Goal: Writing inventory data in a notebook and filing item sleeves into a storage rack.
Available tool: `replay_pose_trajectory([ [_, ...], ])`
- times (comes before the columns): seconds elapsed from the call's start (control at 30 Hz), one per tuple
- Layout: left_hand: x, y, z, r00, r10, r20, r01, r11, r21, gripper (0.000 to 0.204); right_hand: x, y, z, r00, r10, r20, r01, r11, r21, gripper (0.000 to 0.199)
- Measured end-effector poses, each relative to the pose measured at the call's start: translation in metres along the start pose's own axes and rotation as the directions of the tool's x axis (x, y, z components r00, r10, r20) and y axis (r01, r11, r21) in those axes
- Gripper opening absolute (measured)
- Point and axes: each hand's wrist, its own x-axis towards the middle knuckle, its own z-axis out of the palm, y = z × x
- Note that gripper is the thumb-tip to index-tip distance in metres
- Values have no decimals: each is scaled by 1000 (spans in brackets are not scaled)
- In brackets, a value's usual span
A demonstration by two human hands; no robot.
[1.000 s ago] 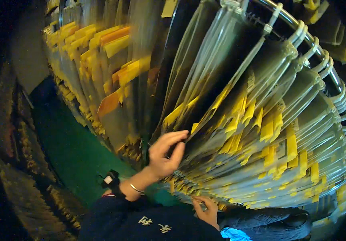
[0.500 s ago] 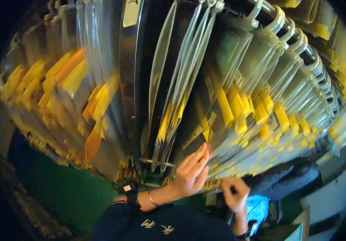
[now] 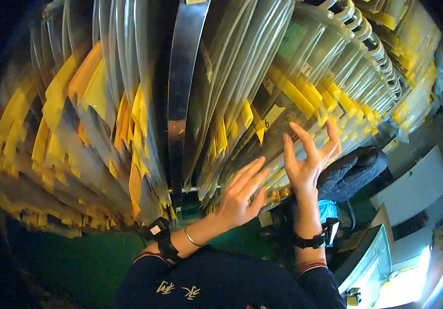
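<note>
My left hand [image 3: 242, 193] is open, its fingers stretched out beside the lower edges of hanging clear plastic sleeves [image 3: 244, 56]. Just right of it my right hand [image 3: 306, 162] is raised with spread, curved fingers, and nothing shows between them. Its fingertips are in front of the sleeves on the right; whether they touch is hard to tell. These sleeves hang in a dense row and carry yellow paper tabs [image 3: 296, 95]. A small yellow pointed tab [image 3: 260, 129] and a pale label [image 3: 274, 114] show just above my hands.
A shiny metal upright [image 3: 184, 77] divides the row from more sleeves with yellow and orange tabs [image 3: 87, 77] on the left. White rings [image 3: 352, 20] hold the right-hand sleeves. A dark padded item [image 3: 355, 172] and pale panels [image 3: 412, 188] stand at right, above green floor [image 3: 87, 262].
My right hand has risen toward the sleeves and its curled fingers have spread. My left hand stays open, slightly higher in view. The sleeves right of the metal upright have closed up together.
</note>
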Motion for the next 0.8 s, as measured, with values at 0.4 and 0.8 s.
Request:
replay_pose_trajectory([
  [0.4, 17, -28, 15, 904, -354, -242, 397, 903, 164, 62, -3, 19, -4, 998, -15, 56, 15, 1000, 2, 31],
  [0.8, 12, -41, -22, 905, -108, -411, 269, 894, 358, 40, -11, 30, 13, 999, -33, 15, 32, 998, 62, 34],
])
